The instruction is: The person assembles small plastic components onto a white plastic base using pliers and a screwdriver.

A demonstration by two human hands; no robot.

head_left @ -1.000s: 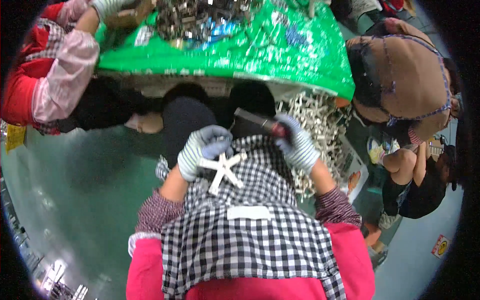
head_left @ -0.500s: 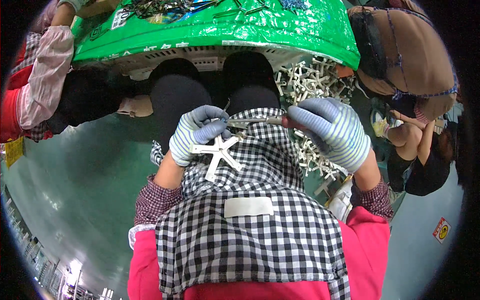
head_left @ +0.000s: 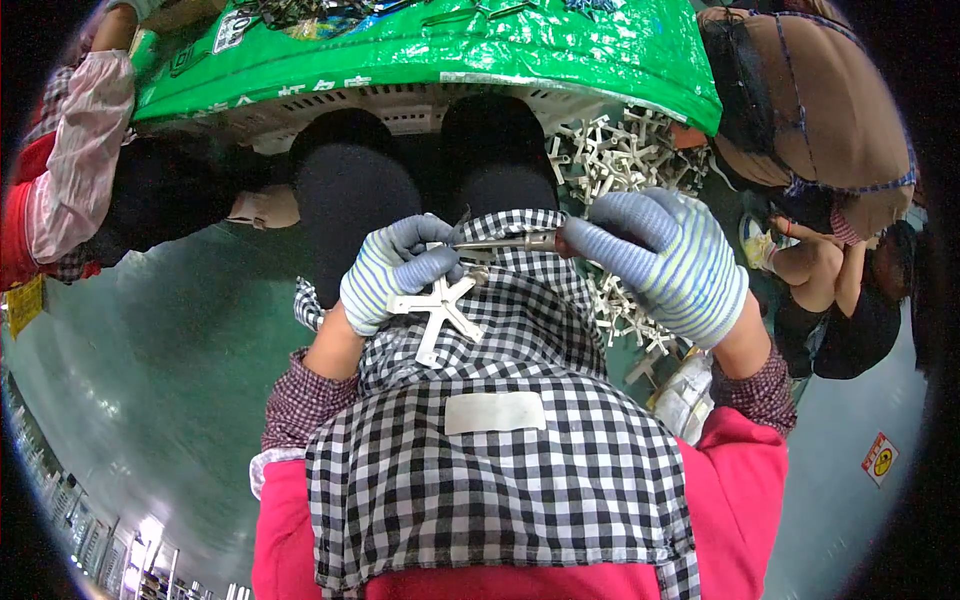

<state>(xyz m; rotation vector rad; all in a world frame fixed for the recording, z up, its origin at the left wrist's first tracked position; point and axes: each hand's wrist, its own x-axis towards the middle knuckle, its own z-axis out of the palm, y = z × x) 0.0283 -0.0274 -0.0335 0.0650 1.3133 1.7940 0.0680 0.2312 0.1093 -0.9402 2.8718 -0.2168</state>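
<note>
My left hand, in a striped knitted glove, is closed on a white star-shaped plastic part with several arms, held above my lap. In my gloved right hand is a screwdriver with a dark red handle, its shaft pointing left. The screwdriver's tip meets the fingertips of my left hand; what lies right at the tip is too small to make out. A black-and-white checked apron spreads under both hands.
Beyond my knees a green plastic sheet covers a white crate, with dark strips on top. Many white star parts lie heaped at the right. One person sits at the left, others at the right. Green floor lies left.
The screwdriver and my right hand have shifted slightly, the shaft tilting a little. My left hand still holds the star part, which has moved slightly to the right.
</note>
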